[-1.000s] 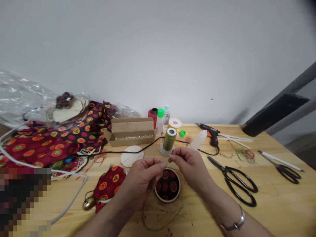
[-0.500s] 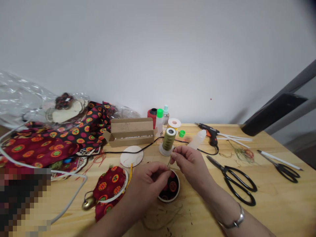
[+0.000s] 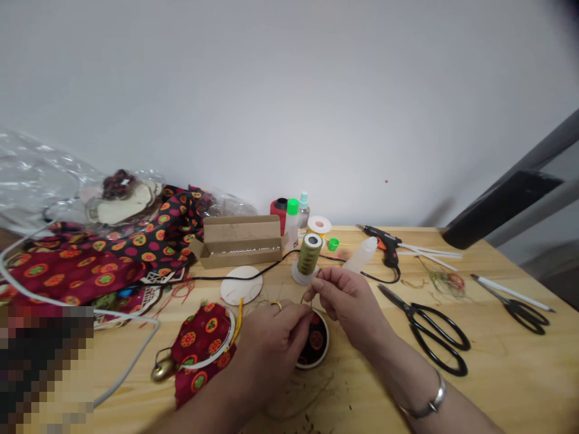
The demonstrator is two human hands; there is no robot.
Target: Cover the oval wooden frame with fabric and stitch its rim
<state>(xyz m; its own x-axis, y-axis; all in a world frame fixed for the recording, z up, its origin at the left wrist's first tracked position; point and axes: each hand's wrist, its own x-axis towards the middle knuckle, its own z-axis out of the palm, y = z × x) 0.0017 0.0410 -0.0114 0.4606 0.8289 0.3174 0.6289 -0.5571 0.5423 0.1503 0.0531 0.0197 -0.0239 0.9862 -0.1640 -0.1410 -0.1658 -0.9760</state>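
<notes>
My left hand (image 3: 277, 337) is closed in a pinch on a thin olive thread (image 3: 304, 298), just above a round disc (image 3: 316, 342) covered in dark patterned fabric with a pale rim. Part of the disc is hidden under that hand. To its right, my right hand (image 3: 344, 301) pinches the same thread between thumb and finger, close to the left fingertips. An olive thread spool (image 3: 310, 255) stands upright just beyond the hands. A red patterned fabric piece (image 3: 204, 337) with a white rim lies left of my left hand, beside a brass bell (image 3: 163, 369).
Large black scissors (image 3: 427, 328) and smaller scissors (image 3: 520, 310) lie to the right. Behind them is a glue gun (image 3: 384, 242) with white sticks. A cardboard box (image 3: 242, 247), a white disc (image 3: 241, 286), bottles and a fabric heap (image 3: 113, 253) occupy the back and left. A black cable crosses the table.
My left hand has rolled slightly inward, and its fingers have come nearer the right fingertips. The right hand has stayed almost in place. The spool and tools have not moved.
</notes>
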